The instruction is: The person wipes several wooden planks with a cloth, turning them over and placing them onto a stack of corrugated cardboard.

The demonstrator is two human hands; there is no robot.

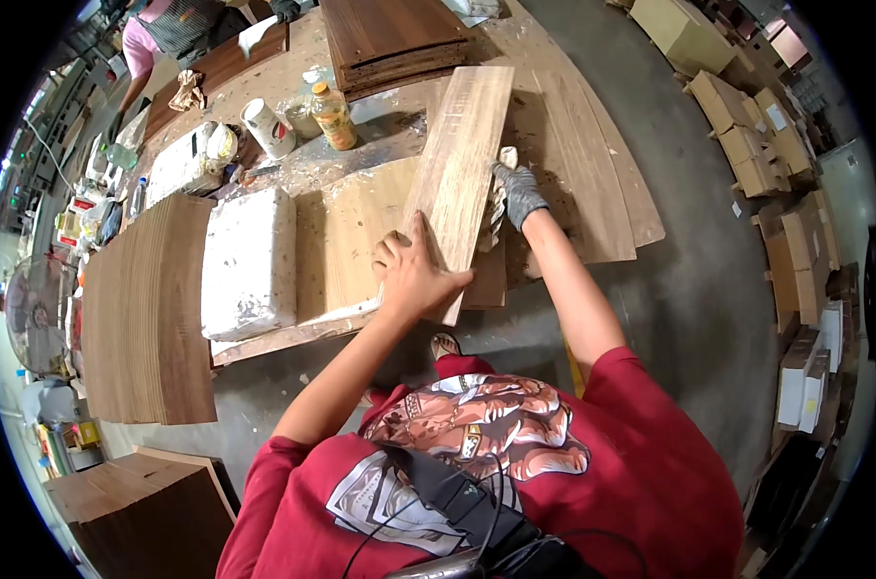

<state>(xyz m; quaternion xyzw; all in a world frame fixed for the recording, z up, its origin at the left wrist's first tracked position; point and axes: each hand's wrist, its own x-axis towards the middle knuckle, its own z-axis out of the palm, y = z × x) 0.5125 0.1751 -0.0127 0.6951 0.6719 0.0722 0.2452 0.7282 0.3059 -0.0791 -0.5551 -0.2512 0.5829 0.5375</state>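
Note:
A long light wood-grain plank (462, 145) lies slanted across the workbench (361, 318). My left hand (411, 275), bare, presses flat on its near end with fingers spread. My right hand (518, 191), in a grey glove, is at the plank's right edge and grips a crumpled white cloth (499, 198) against it. Under the plank lies a pale veneer sheet (361, 241).
A white foam block (250, 261) lies left of the plank. A stack of brown veneer sheets (149, 309) fills the left side. A paper cup (267, 127), an orange bottle (333, 116) and dark boards (395, 43) stand behind. Cardboard boxes (747, 135) line the right. Another person (163, 34) works far left.

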